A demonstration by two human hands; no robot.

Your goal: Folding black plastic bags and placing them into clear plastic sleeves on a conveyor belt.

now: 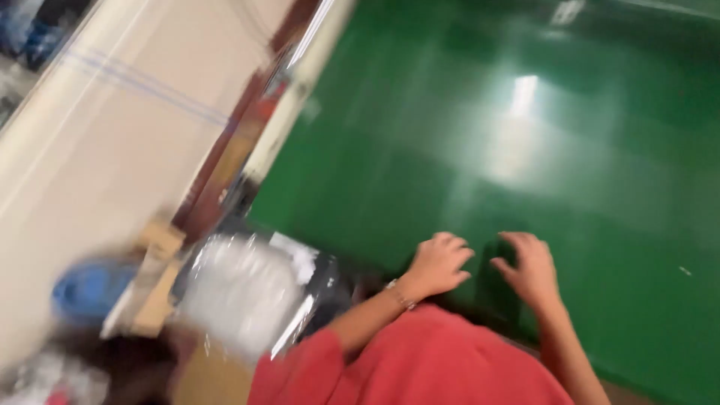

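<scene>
Two hands, left hand (439,262) and right hand (531,266), fingers curled, holding nothing, over green floor (465,150), clear plastic package (244,292) left, blue blurred shape (90,289) beyond

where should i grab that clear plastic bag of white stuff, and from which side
Judging through the blur, the clear plastic bag lies at the edge of the green floor, left of the left hand. Its loose, crinkled upper end, toward the floor, looks best to pinch. Come from the floor side, since cardboard pieces crowd its far left. Both the left hand and right hand are curled and hold nothing.
</scene>
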